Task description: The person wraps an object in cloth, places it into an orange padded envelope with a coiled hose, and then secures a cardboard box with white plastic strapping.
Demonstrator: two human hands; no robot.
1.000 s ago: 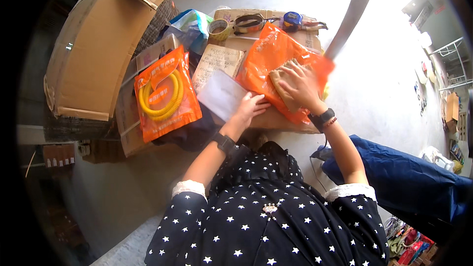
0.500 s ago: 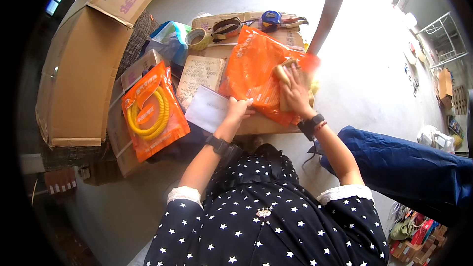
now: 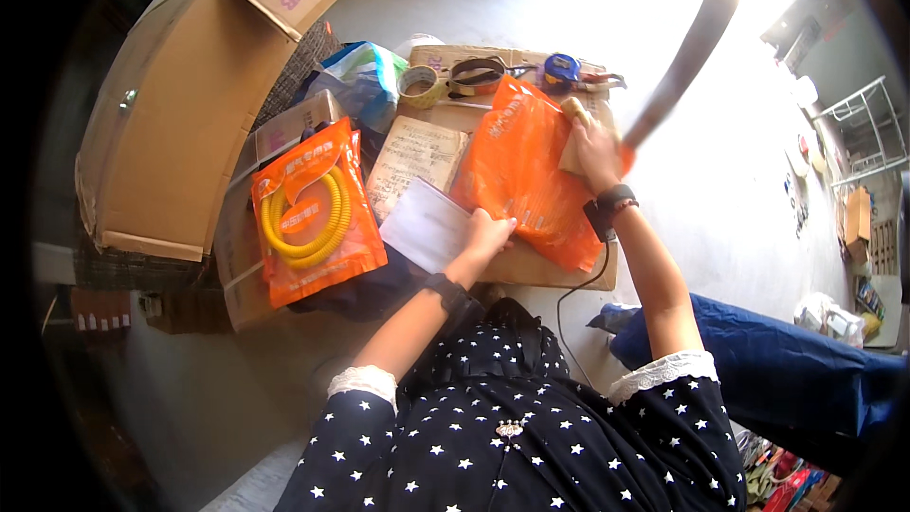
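A large orange plastic bag (image 3: 521,166) lies flat on a cardboard box (image 3: 569,273) in front of me. My left hand (image 3: 486,233) pinches the bag's near left edge, thumb on top. At its far right side, my right hand (image 3: 597,156) curls over a tan, cloth-like piece (image 3: 573,110); its exact kind is hard to make out, and part of it is hidden under the palm. A white sheet of paper (image 3: 427,226) lies beside my left hand, overlapping a worn handwritten notebook (image 3: 417,161).
Left of the paper sits an orange packet (image 3: 365,256) with a coiled yellow hose (image 3: 305,251). Behind are a tape roll (image 3: 420,87), a belt-like loop (image 3: 476,77) and a blue tape measure (image 3: 561,71). An upright cardboard carton (image 3: 180,123) stands left; dark blue fabric (image 3: 758,351) lies right.
My right hand has slid farther away along the bag with the tan piece, its fingers now more curled. My left hand keeps its hold. The whole view has shifted a little.
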